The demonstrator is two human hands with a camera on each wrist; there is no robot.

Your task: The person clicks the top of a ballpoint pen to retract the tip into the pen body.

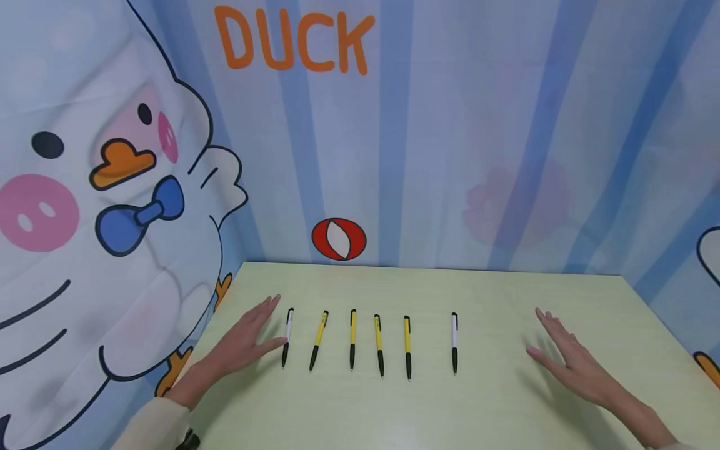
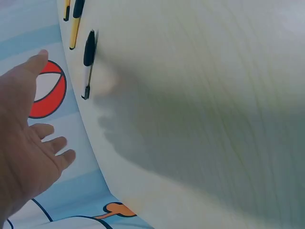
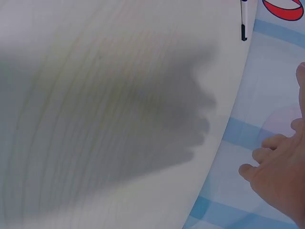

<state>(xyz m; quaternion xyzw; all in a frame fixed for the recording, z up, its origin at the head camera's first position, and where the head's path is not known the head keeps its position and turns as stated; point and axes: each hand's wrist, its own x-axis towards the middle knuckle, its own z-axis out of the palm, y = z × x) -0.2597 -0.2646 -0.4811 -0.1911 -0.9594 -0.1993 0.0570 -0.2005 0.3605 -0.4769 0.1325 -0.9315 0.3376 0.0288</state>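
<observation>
Several pens lie in a row across the pale table [image 1: 495,400], tips toward me. At the row's left end is a white pen [image 1: 289,325] with a black grip; my left hand [image 1: 247,340] hovers beside it, fingers extended, holding nothing. Yellow pens with black grips follow: one slightly tilted yellow pen [image 1: 319,337], then another yellow pen [image 1: 353,331], a third yellow pen [image 1: 379,337] and one more yellow pen [image 1: 407,337]. A second white pen [image 1: 454,331] lies at the right end, set apart by a wider gap. My right hand [image 1: 576,365] is raised right of it, fingers extended, holding nothing.
A blue striped backdrop [image 1: 439,137] with cartoon duck prints rises behind the table's far edge and along its left side. Near the left sleeve [image 1: 154,425] a small dark object [image 1: 190,440] shows at the bottom edge. Both hands cast shadows on the tabletop.
</observation>
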